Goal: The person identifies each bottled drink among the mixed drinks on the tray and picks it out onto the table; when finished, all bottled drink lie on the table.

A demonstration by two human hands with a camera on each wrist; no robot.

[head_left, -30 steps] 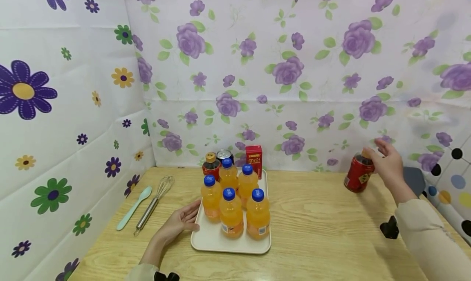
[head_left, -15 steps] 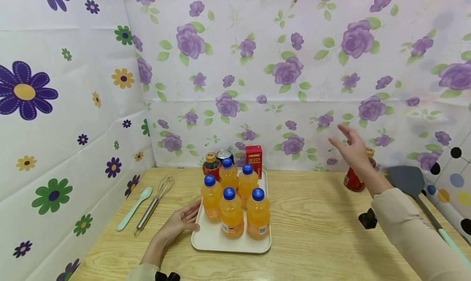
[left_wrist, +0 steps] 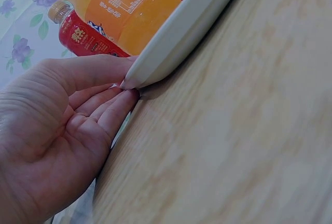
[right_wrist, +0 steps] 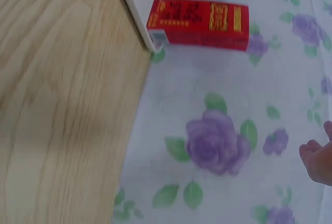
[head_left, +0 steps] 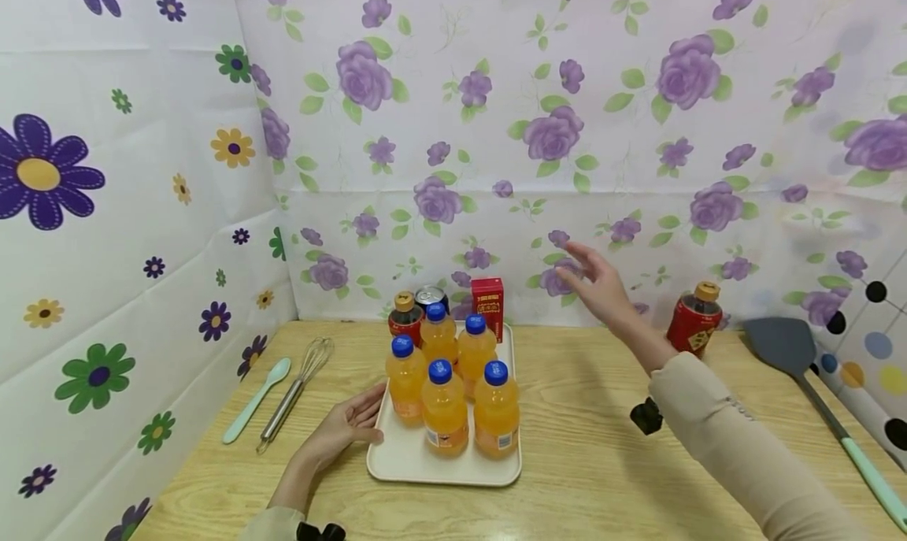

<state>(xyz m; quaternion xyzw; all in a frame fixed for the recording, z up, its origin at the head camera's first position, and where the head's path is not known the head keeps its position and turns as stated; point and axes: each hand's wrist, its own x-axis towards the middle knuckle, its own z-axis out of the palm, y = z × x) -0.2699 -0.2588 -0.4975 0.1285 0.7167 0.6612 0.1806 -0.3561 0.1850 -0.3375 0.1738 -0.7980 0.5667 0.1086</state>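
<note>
The left hand [head_left: 345, 427] pinches the tray [head_left: 405, 464] carrying 5 orange bottles [head_left: 446, 416], while the right hand [head_left: 601, 287] hovers, fingers extended, above the counter [head_left: 567, 446].

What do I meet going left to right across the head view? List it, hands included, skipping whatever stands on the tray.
Mint-green spoon, whisk, left hand, cream tray, right hand, red-labelled bottle, dark-headed spatula.

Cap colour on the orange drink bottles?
Blue caps, on all five orange drink bottles; the head view shows them best.
</note>
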